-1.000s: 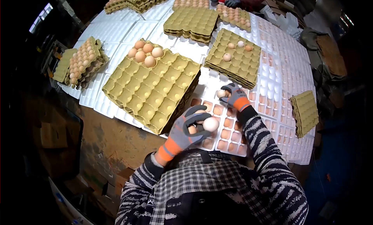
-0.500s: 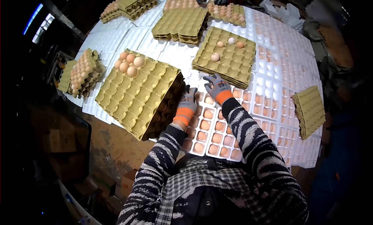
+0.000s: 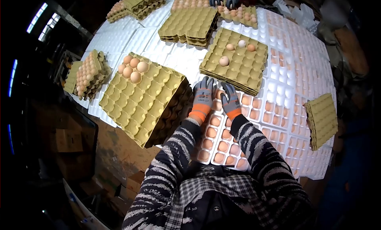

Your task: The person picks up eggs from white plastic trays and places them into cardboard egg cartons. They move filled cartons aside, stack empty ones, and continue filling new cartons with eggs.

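In the head view my left hand [image 3: 203, 96], in a grey and orange glove, lies palm down over the far part of a white foam egg tray [image 3: 214, 129]. Its fingers stretch forward, open, with no egg showing in them. Beside it my right hand [image 3: 231, 100], gloved alike, rests over the same tray with fingers apart. Any egg under the palms is hidden. Brown eggs [image 3: 211, 132] fill the visible cells nearest my body. Just beyond my fingertips stands a stack of pulp egg trays [image 3: 238, 67] with several loose eggs [image 3: 224, 61] on top.
Left of my arm rises a tall pulp tray stack [image 3: 139, 99] with a cluster of eggs [image 3: 135, 77] on it. More pulp trays [image 3: 188, 25] stand at the back, others [image 3: 320, 121] at right. A co-worker's gloved hands [image 3: 232, 0] are over eggs at the far edge.
My left hand has moved forward and right over the foam tray, its fingers now stretched out. My right hand has come slightly nearer my body. The view has shifted a little.
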The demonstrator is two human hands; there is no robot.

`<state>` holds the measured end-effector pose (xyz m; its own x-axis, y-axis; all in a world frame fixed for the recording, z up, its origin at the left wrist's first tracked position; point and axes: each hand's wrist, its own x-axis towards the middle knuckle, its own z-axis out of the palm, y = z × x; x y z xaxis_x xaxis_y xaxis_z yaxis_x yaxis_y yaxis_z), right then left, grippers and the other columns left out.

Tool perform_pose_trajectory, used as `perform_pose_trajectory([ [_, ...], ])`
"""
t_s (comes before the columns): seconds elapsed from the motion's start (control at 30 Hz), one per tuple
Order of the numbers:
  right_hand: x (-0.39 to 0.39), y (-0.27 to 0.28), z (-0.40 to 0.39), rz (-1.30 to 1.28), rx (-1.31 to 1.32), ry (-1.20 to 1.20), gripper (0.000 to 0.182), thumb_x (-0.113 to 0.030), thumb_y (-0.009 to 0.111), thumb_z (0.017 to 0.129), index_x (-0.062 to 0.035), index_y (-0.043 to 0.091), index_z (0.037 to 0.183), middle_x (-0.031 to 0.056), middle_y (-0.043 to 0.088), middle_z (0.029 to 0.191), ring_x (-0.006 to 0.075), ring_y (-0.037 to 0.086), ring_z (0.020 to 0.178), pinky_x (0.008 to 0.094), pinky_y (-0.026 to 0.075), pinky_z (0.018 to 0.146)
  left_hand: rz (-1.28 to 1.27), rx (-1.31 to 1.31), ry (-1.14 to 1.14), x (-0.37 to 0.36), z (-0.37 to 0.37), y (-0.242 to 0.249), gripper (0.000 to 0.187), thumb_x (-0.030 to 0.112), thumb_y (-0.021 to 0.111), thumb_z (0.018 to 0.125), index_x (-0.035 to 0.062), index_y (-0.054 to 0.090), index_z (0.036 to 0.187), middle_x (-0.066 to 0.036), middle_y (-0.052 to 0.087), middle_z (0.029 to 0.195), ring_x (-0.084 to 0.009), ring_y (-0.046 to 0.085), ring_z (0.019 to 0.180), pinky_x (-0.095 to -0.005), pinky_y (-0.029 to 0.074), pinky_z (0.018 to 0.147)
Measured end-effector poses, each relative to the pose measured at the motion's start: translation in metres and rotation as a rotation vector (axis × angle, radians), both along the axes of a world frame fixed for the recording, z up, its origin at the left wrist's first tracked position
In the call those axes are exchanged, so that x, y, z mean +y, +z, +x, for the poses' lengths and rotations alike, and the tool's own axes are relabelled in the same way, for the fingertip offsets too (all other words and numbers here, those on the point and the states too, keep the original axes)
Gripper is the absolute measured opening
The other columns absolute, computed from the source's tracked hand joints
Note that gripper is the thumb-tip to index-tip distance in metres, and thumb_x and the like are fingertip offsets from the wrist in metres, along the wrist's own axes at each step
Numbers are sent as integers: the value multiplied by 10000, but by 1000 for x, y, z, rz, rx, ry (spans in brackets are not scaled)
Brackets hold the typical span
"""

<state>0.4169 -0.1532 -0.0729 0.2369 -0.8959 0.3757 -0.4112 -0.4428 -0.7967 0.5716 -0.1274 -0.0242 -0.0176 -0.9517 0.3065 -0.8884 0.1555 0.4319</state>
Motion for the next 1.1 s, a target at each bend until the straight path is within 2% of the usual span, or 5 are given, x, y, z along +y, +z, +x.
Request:
perform_pose_trajectory([
  [0.23, 35, 24, -23, 90, -123, 65, 421, -55, 585, 922, -19, 551, 1339, 169, 559, 1336, 304, 576, 1199, 371, 485, 1000, 199, -163, 80, -19, 12, -59, 561, 161, 492, 908, 29, 439, 1451, -228, 387, 1512, -402, 297, 1433, -539, 82, 1214],
  [0.5, -11, 212, 57, -399, -69, 303, 420, -19, 677, 850, -99, 638, 1261, 109, 650, 1211, 316, 626, 1098, 381, 511, 944, 9, 255, -94, 121, 37, 157, 357, 161, 696, 851, 124, 686, 1206, -119, 695, 1154, -328, 673, 1017, -383, 542, 897],
  [0.67, -59, 225, 177, -579, 239, 557, 351, -216, 668, 864, -176, 657, 1213, 79, 636, 1248, 285, 587, 1162, 403, 499, 974, -266, -14, 343, 98, 159, 211, 387, 194, 742, 843, 99, 665, 1210, -137, 671, 1177, -324, 640, 1066, -411, 508, 921],
  [0.83, -78, 232, 253, -461, 713, 734, 383, -222, 701, 817, -168, 643, 1193, 79, 637, 1227, 305, 603, 1150, 413, 493, 981, 258, -269, 471, 36, 220, 190, 447, 376, 763, 764, 127, 669, 1123, -108, 653, 1178, -305, 608, 1070, -416, 510, 869],
  [1.1, -112, 222, 252, 236, -156, 769, 473, -117, 787, 754, -101, 659, 1209, 57, 654, 1139, 160, 635, 1032, 301, 515, 910, 3, 536, 406, 44, 286, 181, 347, 209, 617, 789, 80, 676, 1106, -129, 591, 1118, -255, 631, 953, -347, 536, 819],
])
